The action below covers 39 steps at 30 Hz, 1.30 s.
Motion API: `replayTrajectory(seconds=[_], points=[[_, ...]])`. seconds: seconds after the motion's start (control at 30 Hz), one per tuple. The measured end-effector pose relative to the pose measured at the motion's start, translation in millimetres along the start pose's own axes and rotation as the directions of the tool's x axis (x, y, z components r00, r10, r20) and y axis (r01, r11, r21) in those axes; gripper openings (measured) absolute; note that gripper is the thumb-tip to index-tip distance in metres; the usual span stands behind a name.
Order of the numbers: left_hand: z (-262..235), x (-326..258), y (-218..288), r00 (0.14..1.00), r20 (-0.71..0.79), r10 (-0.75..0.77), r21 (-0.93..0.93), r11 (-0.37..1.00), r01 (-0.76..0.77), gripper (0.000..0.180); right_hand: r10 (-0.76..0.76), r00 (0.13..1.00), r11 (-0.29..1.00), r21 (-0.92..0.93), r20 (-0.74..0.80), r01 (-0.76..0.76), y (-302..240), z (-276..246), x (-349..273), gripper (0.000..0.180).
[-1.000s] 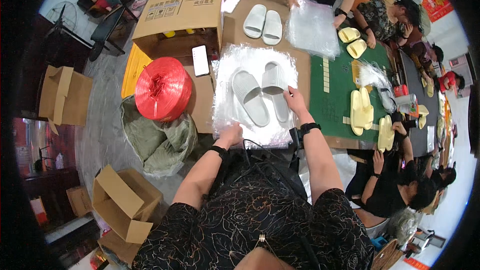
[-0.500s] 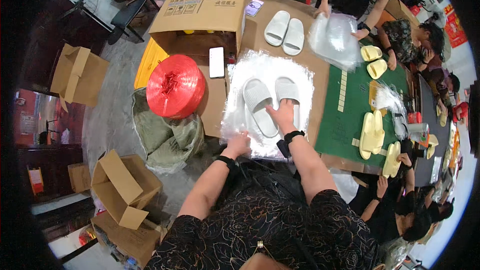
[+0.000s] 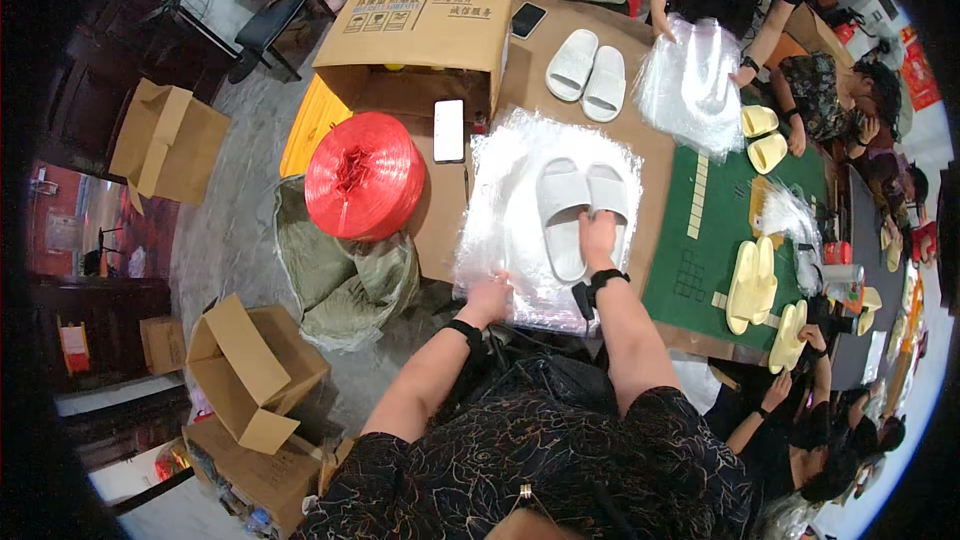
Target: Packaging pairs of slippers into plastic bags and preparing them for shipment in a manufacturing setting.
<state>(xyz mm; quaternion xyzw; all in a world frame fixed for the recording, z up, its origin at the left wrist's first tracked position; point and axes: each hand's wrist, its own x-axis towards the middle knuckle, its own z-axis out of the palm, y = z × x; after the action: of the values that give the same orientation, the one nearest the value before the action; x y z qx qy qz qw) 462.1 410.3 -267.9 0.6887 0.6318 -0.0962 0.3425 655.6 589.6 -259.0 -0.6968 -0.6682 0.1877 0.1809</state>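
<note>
Right now the right hand [image 3: 598, 235] lies flat with its fingers stretched forward over a pair of white slippers [image 3: 580, 210], the fingertips pressing where the two slippers meet; it grips nothing that I can make out. The pair sits side by side on a stack of clear plastic bags [image 3: 520, 240] spread on the brown table [image 3: 655, 165]. The left hand [image 3: 490, 298] rests at the near edge of that stack, fingers curled down onto the plastic; it seems to pinch the top bag, though the glare makes that hard to confirm.

Beyond the right fingertips, farther up the table, lies a second pair of white slippers [image 3: 590, 68], well apart from the first. Left of the left fingers stand a red spool of twine [image 3: 363, 175] and a white phone [image 3: 449, 130], the phone lying on a flap of an open cardboard box [image 3: 420, 25]. To the right of the right fingers a green mat [image 3: 700, 270] carries pale yellow slippers [image 3: 748, 280]. At the far side another person's hands hold a sheet of clear plastic [image 3: 688, 85].
</note>
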Motion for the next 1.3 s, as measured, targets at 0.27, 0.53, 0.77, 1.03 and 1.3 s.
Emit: replayTrajectory(seconds=[0.27, 0.53, 0.77, 1.03, 1.3], points=[[-6, 0, 25, 0.878, -0.375, 0.296, 0.162, 0.954, -0.253, 0.043, 0.119, 0.978, 0.991, 0.083, -0.172, -0.106, 88, -67, -53, 0.044], [5, 23, 28, 0.925, -0.201, 0.322, 0.263, 0.927, -0.265, 0.072, 0.262, 0.952, 0.963, 0.103, -0.161, -0.247, 105, -117, -143, 0.044], [-19, 46, 12, 0.786, -0.456, 0.417, 0.208, 0.909, -0.362, 0.040, 0.396, 0.898, 0.918, 0.108, -0.192, -0.382, 120, -127, -176, 0.045], [-37, 41, 23, 0.834, -0.428, 0.348, -0.010, 0.921, -0.390, 0.021, 0.299, 0.935, 0.953, 0.111, -0.190, -0.283, 85, -146, -217, 0.034], [-69, 26, 56, 0.652, -0.700, 0.290, -0.026, 0.903, -0.430, 0.015, -0.053, 0.999, 0.995, -0.086, 0.002, 0.053, 41, -130, -209, 0.030]])
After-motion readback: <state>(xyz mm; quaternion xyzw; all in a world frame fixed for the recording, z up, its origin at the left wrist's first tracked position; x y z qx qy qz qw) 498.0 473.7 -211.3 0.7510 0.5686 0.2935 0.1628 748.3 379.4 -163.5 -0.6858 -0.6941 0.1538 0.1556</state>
